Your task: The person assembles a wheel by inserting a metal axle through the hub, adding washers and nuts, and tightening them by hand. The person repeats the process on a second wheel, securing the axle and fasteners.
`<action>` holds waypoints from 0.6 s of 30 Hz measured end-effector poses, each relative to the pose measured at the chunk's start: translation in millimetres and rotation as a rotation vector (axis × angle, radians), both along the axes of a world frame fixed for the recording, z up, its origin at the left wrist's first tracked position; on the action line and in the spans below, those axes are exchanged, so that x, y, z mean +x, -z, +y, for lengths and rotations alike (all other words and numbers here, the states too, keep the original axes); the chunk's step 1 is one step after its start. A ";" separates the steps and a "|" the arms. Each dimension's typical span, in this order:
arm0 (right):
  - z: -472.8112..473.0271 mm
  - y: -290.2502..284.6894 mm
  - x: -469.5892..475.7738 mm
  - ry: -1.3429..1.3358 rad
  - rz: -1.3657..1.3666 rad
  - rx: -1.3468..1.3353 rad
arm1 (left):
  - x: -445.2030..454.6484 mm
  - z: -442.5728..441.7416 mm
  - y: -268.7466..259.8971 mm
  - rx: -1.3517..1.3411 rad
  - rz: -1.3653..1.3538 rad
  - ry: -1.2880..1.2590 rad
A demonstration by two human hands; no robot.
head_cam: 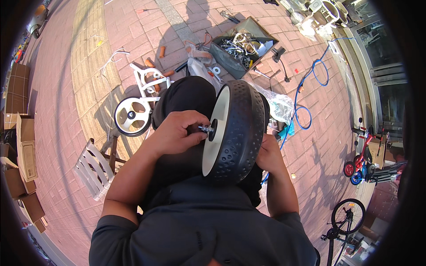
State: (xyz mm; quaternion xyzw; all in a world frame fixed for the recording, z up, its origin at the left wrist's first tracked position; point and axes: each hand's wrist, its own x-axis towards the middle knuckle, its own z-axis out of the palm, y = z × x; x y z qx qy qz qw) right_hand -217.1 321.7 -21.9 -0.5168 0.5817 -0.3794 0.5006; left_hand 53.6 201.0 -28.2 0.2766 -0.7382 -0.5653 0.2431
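A wheel with a dimpled black tyre [238,139] and a cream hub stands upright against my lap. From the hub's black centre, a threaded metal axle bolt [207,128] with nuts sticks out to the left. My left hand [184,129] has its thumb and index finger around that bolt, pinching near the nut. On the wheel's other side is my right hand [269,153], gripping close to the hub; the tyre hides its fingertips. Left of my knee, a white metal frame [149,81] lies on the paving by a smaller cream spoked wheel [132,114].
Ahead sits a metal toolbox [244,46] full of loose hardware. Bubble wrap [279,104] and a blue hose [303,79] lie to the right. A slatted chair [95,169] and cardboard boxes [26,149] are leftward. A bicycle wheel [348,216] stands at the lower right.
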 end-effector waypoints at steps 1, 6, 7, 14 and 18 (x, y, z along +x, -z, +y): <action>-0.2 -3.1 -0.4 -0.037 0.050 -0.027 | -1.2 -0.9 -0.3 -0.037 0.005 0.001; -3.3 -6.8 5.5 0.002 0.011 -0.076 | -7.4 -2.5 3.9 -0.188 0.056 -0.016; -3.6 -6.3 5.7 -0.004 0.032 -0.111 | -7.4 -2.5 4.7 -0.192 0.045 -0.016; -0.4 -3.7 0.1 -0.030 0.088 -0.073 | -7.7 -1.5 4.7 -0.122 0.014 -0.025; -0.1 1.4 6.1 0.060 0.029 -0.063 | -7.4 -1.5 2.8 -0.098 -0.004 -0.015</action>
